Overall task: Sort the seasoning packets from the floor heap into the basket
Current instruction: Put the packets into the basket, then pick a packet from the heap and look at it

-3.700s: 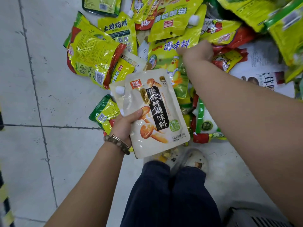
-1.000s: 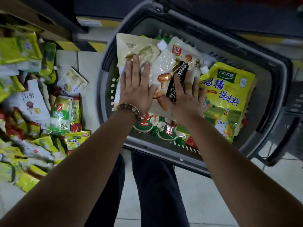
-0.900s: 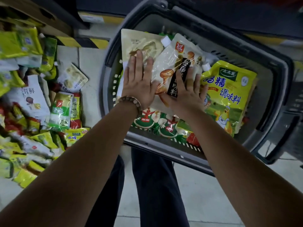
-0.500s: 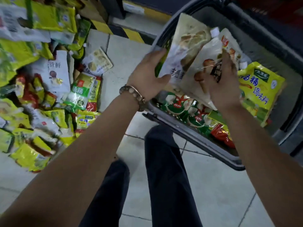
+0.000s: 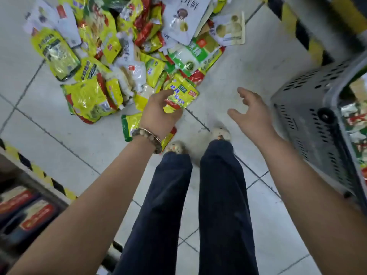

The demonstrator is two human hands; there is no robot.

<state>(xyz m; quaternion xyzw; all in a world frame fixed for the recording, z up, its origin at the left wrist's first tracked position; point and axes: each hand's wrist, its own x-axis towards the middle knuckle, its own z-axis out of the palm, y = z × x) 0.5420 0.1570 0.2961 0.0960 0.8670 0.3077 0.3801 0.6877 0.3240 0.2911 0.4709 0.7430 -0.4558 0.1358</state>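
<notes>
Half a second ago both hands held pale pouches over the basket [image 5: 305, 108]. Now the hands are out of it and the view has turned back to the heap [image 5: 111, 62], which lies far and to the left on the tiled floor [image 5: 228, 62]. The pouches are not in the hands any more, so most likely they stayed in the basket and that round is finished.

The left hand [image 5: 158, 116] is already at the near edge of the heap. It takes a small yellow packet [image 5: 182, 94], with the thumb on top of its left edge and the fingers curled at its lower end. The packet seems to lie still on the heap, not lifted. The right hand [image 5: 251, 114] is released, with its fingers spread, and holds nothing. It hangs over bare floor between the heap and the basket.

The basket stands at the right, and only its grey perforated wall and a strip of the packets inside are visible. Judging from this, a new cycle of picking begins, and many packets remain on the floor.
</notes>
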